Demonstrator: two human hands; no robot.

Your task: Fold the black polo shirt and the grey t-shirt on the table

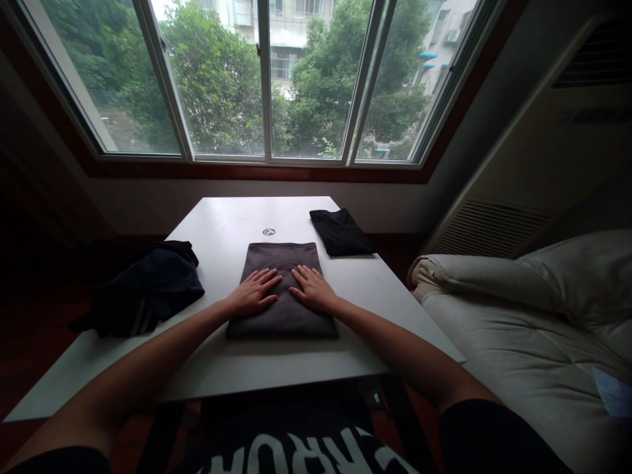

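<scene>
A dark grey-brown folded cloth (284,322), neat and rectangular, lies flat on the white table (232,220) in front of me. My left hand (254,291) rests flat on its left half with the fingers spread. On the right half lies my right hand (312,288), palm down, fingers also apart. Both hands press on the fabric without gripping it. What kind of garment the folded cloth is, I cannot tell.
A black folded cloth (342,232) lies at the table's back right. Crumpled dark clothing (148,286) hangs over the left edge. Beyond the table is a window (266,79). A pale padded sofa (513,329) stands to the right.
</scene>
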